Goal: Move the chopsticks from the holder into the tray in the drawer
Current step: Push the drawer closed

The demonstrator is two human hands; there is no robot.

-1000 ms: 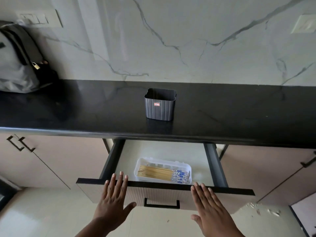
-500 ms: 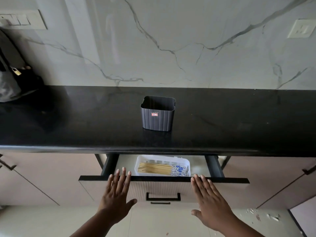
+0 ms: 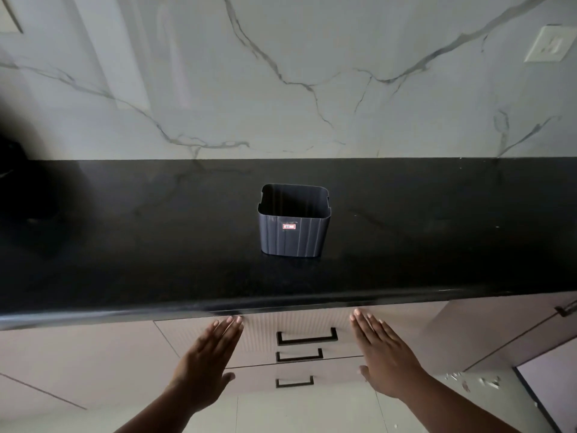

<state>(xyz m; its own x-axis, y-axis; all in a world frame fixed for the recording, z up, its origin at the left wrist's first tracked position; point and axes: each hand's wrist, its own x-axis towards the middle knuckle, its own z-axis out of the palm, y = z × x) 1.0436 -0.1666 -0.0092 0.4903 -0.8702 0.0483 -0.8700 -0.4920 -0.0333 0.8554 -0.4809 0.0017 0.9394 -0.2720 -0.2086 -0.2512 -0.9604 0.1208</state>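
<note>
White marble wall [image 3: 312, 73] with grey veins fills the whole top half, and a pale socket plate [image 3: 549, 43] sits high on it at the right. Below that runs the black countertop [image 3: 156, 245], glossy, stretching edge to edge, with a dark blurred shape at the far left that can't be made out. Under its rounded front lip come the beige cabinet fronts, and dead centre is the drawer [image 3: 299, 335], its ribbed front flush with the cabinets beside it, so the tray and the chopsticks are out of sight and their place cannot be told from here. Two more black handles stack beneath the top one. Both hands are flat against that drawer front: the left hand [image 3: 206, 364] with fingers stretched out and together, thumb splayed, holding nothing; the right hand [image 3: 384, 357] the same, palm flat, fingers straight, nothing gripped, one on each side of the top handle [image 3: 307, 335]. Up on the counter stands the holder [image 3: 293, 225], a dark grey ribbed tub with a small red label, upright, alone, and its inside shows empty.
</note>
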